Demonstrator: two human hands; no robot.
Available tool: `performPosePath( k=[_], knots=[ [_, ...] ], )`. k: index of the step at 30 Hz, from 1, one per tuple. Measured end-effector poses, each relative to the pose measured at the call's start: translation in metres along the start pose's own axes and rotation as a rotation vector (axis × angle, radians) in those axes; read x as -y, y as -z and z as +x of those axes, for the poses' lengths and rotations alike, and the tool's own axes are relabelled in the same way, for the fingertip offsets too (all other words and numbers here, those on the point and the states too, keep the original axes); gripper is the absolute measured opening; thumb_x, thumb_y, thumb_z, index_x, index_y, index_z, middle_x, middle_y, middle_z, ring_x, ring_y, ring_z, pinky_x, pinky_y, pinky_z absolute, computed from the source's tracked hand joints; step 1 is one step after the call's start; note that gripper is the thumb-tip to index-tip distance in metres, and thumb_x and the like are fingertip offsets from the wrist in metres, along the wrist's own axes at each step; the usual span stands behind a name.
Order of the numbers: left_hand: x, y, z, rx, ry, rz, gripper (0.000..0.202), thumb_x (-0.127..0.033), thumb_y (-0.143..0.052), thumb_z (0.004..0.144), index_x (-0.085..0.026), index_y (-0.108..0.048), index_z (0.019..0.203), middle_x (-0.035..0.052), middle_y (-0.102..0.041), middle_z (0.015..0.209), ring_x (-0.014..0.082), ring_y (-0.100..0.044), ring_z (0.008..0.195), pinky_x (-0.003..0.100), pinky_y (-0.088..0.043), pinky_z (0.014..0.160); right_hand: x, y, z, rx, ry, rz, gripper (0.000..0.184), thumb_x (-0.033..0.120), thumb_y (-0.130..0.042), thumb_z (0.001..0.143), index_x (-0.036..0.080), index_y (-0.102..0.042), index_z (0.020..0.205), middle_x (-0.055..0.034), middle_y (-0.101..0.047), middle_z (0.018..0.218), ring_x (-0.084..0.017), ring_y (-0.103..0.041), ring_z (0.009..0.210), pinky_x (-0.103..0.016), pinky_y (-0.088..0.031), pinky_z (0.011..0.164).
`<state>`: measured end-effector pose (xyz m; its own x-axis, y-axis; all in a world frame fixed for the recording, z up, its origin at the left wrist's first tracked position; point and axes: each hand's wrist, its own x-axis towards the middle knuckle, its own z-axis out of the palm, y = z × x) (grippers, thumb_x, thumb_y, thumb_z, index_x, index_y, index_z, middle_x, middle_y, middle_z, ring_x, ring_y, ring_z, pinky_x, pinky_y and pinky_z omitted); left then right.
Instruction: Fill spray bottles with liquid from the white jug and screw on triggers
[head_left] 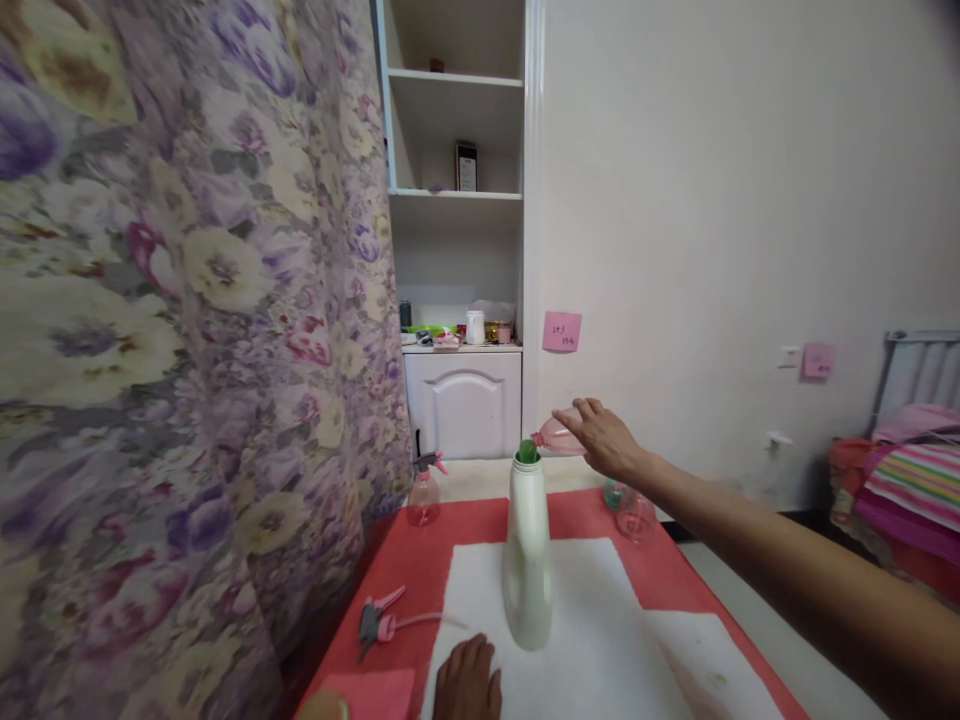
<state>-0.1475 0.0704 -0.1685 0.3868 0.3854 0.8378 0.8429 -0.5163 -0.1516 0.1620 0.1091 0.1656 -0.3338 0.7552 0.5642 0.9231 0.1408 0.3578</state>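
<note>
Right hand (604,440) has a see-through pink bottle (561,436) tipped sideways, mouth at the green spout (528,453) of a pale green jug (527,560). Left hand (469,682)'s empty, near a loose spray trigger (375,624).

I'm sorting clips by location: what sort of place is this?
Probably a bedroom at home: a floral curtain, built-in shelves and what looks like a bed at far right.

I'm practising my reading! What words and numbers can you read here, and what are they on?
Left pink square paper note: handwritten "2?3", middle digit unclear; writing below unclear.
Right pink square paper note: writing too blurred.
Black-and-white rectangular box: label too small to read.
</note>
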Motion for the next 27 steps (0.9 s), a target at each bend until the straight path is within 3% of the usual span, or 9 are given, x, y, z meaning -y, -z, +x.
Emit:
performPosePath(
  k=[27],
  knots=[
    [-0.0009,0.0002,-0.0003,0.026,0.035,-0.037,0.022,-0.024,-0.044,0.091,-0.022,-0.065,0.099,0.0056,-0.076,0.095,0.0209,-0.071,0.086,0.032,-0.055,0.070,-0.0014,0.0032,0.0058,-0.010,0.043,-0.024,0.076,-0.003,-0.053,0.072,0.026,-0.040,0.141,-0.0154,-0.047,0.136,-0.031,-0.042,0.122,-0.039,-0.044,0.089]
  ],
)
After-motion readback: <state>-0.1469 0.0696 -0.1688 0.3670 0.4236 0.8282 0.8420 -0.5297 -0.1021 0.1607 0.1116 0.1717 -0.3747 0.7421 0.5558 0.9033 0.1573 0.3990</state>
